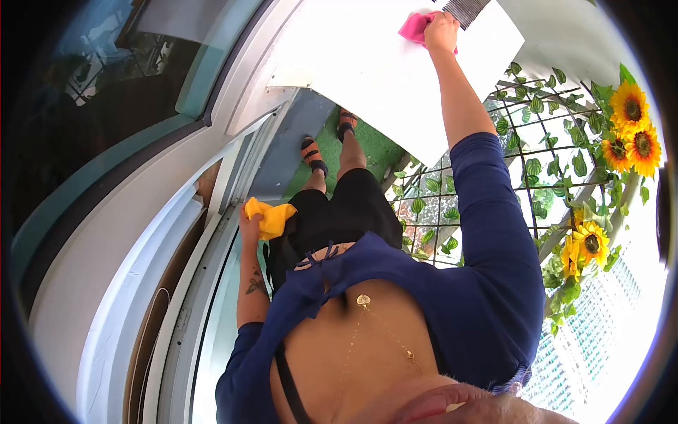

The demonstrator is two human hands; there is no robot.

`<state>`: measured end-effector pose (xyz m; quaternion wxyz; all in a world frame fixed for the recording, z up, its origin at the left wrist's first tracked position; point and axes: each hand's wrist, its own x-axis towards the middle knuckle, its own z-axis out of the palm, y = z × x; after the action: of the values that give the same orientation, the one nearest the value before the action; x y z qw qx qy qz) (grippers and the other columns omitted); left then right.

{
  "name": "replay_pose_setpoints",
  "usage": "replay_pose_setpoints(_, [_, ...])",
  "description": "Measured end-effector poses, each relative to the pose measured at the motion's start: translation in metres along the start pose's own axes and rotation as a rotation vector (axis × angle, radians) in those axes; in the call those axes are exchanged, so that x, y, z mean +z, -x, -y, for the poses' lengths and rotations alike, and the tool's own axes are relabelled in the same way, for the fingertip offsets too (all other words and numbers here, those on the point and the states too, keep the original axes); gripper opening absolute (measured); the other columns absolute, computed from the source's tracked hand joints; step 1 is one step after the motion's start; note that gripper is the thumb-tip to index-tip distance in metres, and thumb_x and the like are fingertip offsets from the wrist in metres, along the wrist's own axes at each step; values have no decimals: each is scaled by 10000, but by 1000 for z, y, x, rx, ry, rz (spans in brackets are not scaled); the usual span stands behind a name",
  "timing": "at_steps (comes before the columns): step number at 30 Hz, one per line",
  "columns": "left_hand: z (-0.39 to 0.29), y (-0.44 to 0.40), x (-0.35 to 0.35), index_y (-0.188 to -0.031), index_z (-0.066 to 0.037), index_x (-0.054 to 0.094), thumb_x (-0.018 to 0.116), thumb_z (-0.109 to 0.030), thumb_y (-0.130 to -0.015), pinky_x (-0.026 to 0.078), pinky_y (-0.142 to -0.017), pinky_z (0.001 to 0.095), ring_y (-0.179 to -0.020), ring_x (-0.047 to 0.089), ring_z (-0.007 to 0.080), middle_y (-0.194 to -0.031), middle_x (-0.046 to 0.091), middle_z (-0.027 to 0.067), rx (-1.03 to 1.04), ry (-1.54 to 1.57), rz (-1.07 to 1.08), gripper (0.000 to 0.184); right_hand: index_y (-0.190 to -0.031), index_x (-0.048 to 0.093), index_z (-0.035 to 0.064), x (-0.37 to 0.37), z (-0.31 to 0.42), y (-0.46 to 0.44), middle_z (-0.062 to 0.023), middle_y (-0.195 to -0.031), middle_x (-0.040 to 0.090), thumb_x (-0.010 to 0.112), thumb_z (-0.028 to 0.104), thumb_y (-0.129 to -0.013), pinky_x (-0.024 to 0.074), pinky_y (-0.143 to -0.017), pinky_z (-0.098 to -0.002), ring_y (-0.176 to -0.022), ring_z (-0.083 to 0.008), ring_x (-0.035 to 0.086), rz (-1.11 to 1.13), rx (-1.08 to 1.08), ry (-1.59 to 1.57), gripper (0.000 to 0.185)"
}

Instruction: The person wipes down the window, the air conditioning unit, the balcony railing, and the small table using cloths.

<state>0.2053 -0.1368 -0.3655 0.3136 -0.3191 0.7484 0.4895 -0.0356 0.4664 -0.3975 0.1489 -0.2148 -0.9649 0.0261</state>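
Observation:
My right hand is stretched far out at the top, its fingers closed on a pink cloth. That cloth lies against a large white panel, right beside a grey ridged vent. Down at my left side, my left hand grips a bunched yellow cloth. The yellow cloth hangs clear of the panel, close to my black shorts. Some fingers of both hands are hidden by the cloths or the viewing angle.
On the left run a sliding door frame and a dark glass pane. To the right is a black wire trellis with leafy vines and sunflowers. My feet stand on green matting beneath the panel.

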Motion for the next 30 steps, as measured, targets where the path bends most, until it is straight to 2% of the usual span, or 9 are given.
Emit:
replay_pose_setpoints(3, [-1,-5,0,-1287,-62,473,553,-31,-692,436,-924,335,-1059,551,257,-1169,547,119,-27,27,-39,601,-829,610,61,-8,59,82,-153,-961,596,540,-5,-743,480,-756,-452,-878,-376,533,-15,23,-402,128])
replay_pose_setpoints(5, [3,-8,4,-1290,-62,472,552,-38,-693,435,-927,337,-1063,549,258,-1175,546,121,-74,33,-29,603,-807,593,80,-52,107,168,-106,-931,587,568,-5,-693,438,-838,-421,-908,-333,534,98,-224,-491,145])
replay_pose_setpoints(7, [4,-17,12,-1300,-66,466,550,-45,-699,437,-926,339,-1072,546,257,-1191,538,125,-19,-155,54,608,-861,620,79,-86,118,216,-57,-941,589,598,-19,-662,428,-877,-390,-929,-272,535,100,-228,-544,223])
replay_pose_setpoints(10, [-17,-24,19,-1312,-69,457,545,-43,-701,438,-933,341,-1083,543,255,-1207,528,128,39,-138,94,618,-895,615,97,-86,46,219,-45,-966,596,605,-24,-659,429,-858,-387,-912,-258,550,94,-218,-471,265])
replay_pose_setpoints(12, [-25,-33,26,-1315,-69,454,543,-42,-704,438,-936,341,-1084,543,255,-1208,526,128,54,-70,103,618,-859,609,108,-67,-33,182,-41,-969,626,592,-37,-687,409,-822,-390,-904,-259,567,-48,58,-297,226])
replay_pose_setpoints(15, [-35,-34,24,-1324,-66,444,540,-37,-713,438,-943,340,-1084,543,258,-1201,526,126,41,-47,107,620,-806,644,100,-57,-132,111,-35,-914,650,602,-8,-726,365,-844,-390,-908,-255,559,-253,192,-131,140])
replay_pose_setpoints(19, [-40,-26,33,-1321,-65,449,553,-37,-706,436,-943,342,-1072,546,263,-1188,536,124,6,-115,101,624,-781,629,87,-89,-78,185,-54,-900,629,593,-42,-681,364,-841,-420,-892,-256,557,-20,254,-256,167])
replay_pose_setpoints(22, [-33,-17,43,-1318,-69,455,560,-39,-693,435,-942,344,-1059,549,269,-1184,540,124,-21,-110,96,634,-845,606,94,-111,-21,269,-75,-939,604,614,-37,-649,386,-817,-418,-897,-292,542,74,115,-352,235])
replay_pose_setpoints(30, [-33,-29,53,-1319,-68,449,555,-44,-677,430,-951,355,-1076,538,276,-1185,534,119,-75,-185,42,651,-833,623,90,-47,-150,66,-84,-928,588,599,0,-705,384,-845,-424,-913,-310,510,-181,94,-230,159])
